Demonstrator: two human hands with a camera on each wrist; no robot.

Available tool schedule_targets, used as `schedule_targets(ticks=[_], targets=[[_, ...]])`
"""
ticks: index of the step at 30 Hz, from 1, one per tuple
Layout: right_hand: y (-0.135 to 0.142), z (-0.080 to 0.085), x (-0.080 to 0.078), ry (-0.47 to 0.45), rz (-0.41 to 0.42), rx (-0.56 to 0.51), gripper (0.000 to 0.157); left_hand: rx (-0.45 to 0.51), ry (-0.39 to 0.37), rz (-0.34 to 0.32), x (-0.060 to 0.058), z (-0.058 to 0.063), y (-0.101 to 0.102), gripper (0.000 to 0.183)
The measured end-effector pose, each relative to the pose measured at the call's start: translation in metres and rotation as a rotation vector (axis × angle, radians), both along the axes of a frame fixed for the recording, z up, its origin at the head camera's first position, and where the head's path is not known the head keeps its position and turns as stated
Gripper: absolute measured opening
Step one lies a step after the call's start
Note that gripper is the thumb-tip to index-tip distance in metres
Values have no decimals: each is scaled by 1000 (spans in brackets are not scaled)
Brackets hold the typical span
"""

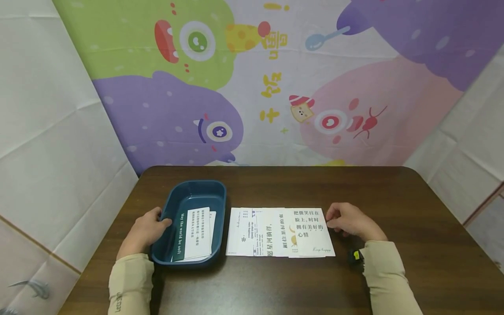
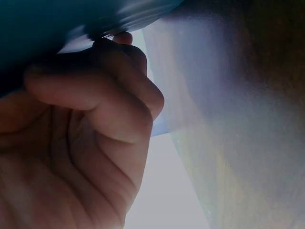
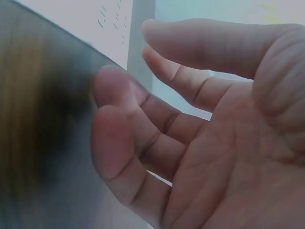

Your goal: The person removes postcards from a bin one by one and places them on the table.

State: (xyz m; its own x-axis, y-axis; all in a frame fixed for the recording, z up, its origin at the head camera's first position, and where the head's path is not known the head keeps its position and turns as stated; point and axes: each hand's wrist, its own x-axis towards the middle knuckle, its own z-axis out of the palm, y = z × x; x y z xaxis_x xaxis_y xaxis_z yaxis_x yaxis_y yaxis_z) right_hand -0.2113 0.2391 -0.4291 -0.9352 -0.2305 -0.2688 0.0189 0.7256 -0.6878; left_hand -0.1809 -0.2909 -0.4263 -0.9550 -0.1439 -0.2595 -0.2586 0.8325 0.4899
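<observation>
A dark blue plastic tray (image 1: 188,192) stands on the left of the table. My left hand (image 1: 146,229) grips its left side, thumb over the rim and fingers curled against the outer wall; the left wrist view shows those fingers (image 2: 109,95) under the tray wall. Inside lie several white cards (image 1: 198,234) and a dark green card (image 1: 179,238) with white lettering. To the right of the tray, several printed white cards lie overlapping in a row. At the row's right end, by the edge of the top card (image 1: 315,238), is my right hand (image 1: 350,221), its fingers loosely bent.
The brown wooden table (image 1: 283,284) has rounded far corners. Behind it hangs a cloth (image 1: 267,144) printed with cartoon monsters. White sheeting (image 1: 59,109) covers the side walls. A small black object with a yellow-green patch (image 1: 356,255) is at my right wrist.
</observation>
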Motion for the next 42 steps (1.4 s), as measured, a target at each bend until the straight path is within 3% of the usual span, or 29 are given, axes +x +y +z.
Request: schedule_targets(ticks=[4,7,15,19,26,42], targets=[[-1,4,-1,152,46,75,10,-5,-3,0,0,0,0,35],[-8,2,-3,257,101,126,24,-9,-8,2,-1,0,0,35],[-31,-5,6,188,252,236,110,-9,-16,-7,-1,-1,-1,35],[-48,-9,11,178,303,265,130,-14,-6,-12,-1,0,-1,35],[-66,-20,14,149,316,307,137,-18,-19,-6,-2,0,1,39],[-65,-20,13,151,298,309,137,-20,-25,-8,-3,0,-1,40]])
